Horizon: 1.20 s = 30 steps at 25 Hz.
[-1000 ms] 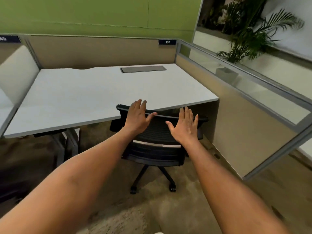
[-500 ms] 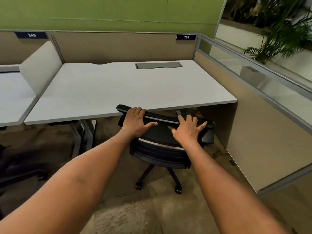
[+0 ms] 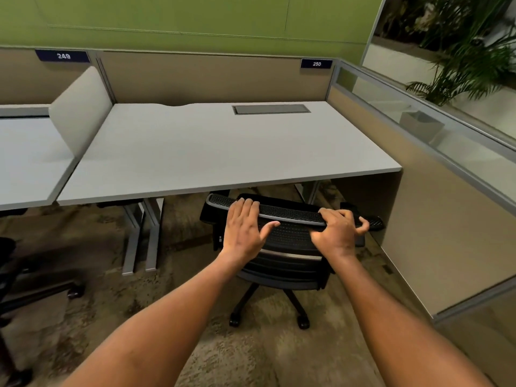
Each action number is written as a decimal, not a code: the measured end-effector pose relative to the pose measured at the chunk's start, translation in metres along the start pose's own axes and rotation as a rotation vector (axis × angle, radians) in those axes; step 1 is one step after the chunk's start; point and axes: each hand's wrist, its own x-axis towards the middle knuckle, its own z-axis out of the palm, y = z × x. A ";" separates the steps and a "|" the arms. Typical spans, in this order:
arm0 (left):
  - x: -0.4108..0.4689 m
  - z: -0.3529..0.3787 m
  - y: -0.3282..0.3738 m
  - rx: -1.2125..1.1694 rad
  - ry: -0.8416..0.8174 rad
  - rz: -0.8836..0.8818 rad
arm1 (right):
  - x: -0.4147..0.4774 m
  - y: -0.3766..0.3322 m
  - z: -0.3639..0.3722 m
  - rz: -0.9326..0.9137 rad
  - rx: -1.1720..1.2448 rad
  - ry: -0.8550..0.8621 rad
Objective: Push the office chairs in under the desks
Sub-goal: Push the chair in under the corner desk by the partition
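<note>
In the head view the chair [image 3: 287, 270] stands at the table [image 3: 223, 152] front edge, its back just short of it, seat mostly hidden beneath. The left hand [image 3: 244, 233] presses the top rail with fingers straight and thumb spread; the right hand [image 3: 339, 234] has its fingers curled over the rail. The chair's right end sits very near the beige side panel [image 3: 396, 241], so a skewed push could scrape it, or castors [image 3: 303, 322] may snag on the mottled carpet [image 3: 251, 358]. Black mesh back, curved rail, smooth pale tabletop.
</note>
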 end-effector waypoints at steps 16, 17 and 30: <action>0.009 -0.009 -0.009 0.165 0.101 0.024 | 0.030 -0.004 0.013 -0.151 0.012 0.129; 0.014 -0.007 -0.010 0.175 0.110 0.022 | 0.036 -0.003 0.015 -0.158 0.012 0.125; 0.094 0.006 -0.005 0.155 -0.045 -0.101 | 0.130 0.006 0.045 -0.194 -0.040 -0.154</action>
